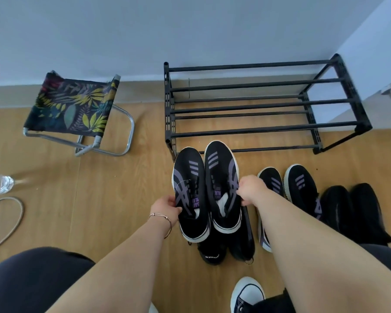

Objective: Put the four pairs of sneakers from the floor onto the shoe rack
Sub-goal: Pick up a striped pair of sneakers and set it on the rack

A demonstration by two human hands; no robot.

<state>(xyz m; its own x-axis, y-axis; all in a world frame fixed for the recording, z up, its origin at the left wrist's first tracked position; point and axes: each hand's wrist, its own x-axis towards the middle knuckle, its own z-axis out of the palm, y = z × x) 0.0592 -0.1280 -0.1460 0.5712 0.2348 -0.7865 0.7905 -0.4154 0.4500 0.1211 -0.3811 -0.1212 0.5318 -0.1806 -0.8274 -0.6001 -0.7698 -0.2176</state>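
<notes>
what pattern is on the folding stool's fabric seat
The folding stool's seat has a tropical leaf print, yellow, green and purple on black, clearest in the head view.

Even, soft daylight, faint shadows, strong wide-angle bending at edges, slight blur throughout.

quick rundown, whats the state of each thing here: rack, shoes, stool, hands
Rack: upright by wall, no shoes on it.
Held pair: lifted, one shoe per hand.
Striped pair: on floor.
Black pair: on floor.
Stool: unfolded, standing.
Left hand: gripping left shoe.
Right hand: gripping right shoe.
</notes>
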